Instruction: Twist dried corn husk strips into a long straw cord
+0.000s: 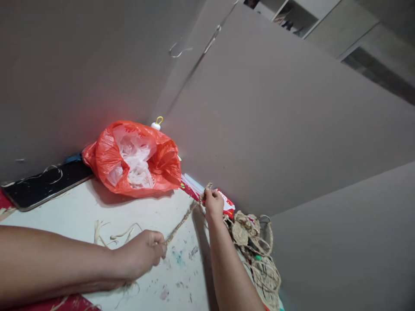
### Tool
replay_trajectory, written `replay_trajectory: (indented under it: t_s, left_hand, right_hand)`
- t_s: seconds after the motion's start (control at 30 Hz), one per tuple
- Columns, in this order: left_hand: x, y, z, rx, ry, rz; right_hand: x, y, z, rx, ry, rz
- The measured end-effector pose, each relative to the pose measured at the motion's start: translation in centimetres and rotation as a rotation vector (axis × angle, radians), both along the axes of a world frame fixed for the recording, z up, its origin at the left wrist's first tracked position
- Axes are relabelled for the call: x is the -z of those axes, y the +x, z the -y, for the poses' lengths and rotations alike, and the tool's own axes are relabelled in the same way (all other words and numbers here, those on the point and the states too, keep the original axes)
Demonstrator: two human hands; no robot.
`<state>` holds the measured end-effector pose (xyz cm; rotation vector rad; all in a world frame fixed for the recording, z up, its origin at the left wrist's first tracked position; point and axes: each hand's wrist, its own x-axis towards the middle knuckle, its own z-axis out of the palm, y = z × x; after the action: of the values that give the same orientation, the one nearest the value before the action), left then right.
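Observation:
A braided straw cord (182,223) stretches above the white tabletop (177,276) between my two hands. My left hand (141,255), at the lower left, is closed on the cord's near end, its fingers curled in. Farther off and to the right, my right hand (214,206) pinches the same cord, and a short piece of it sticks up past the fingertips. A slack loop of cord hangs just below that grip. Loose straw strands (125,233) lie on the table behind my left hand.
An open red plastic bag (108,166) holding white plastic stands at the back. Left of it lies a black phone-like slab (48,185). Coiled straw braids (264,272) are heaped along the right edge, near a red-and-white packet (228,204). Grey partitions (259,116) rise behind.

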<state>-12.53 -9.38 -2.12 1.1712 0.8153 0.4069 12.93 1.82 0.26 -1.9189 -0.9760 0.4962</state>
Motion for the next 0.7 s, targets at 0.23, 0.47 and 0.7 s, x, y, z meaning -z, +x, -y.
replay_trajectory:
  t_s: [0.23, 0.47, 0.7]
  left_hand:
    - [-2.2, -0.7, -1.2, -0.114, 0.342, 0.177]
    - [-2.9, -0.6, -0.6, -0.199, 0.354, 0.243]
    - [-2.2, 0.2, -0.2, -0.125, 0.097, 0.239]
  right_hand:
    - [-3.0, -4.2, 8.5, -0.238, 0.146, -0.306]
    - [-3.0, -8.9, 14.7, -0.365, 0.229, -0.387]
    - [-1.0, -10.8, 17.0, -0.602, 0.382, 0.185]
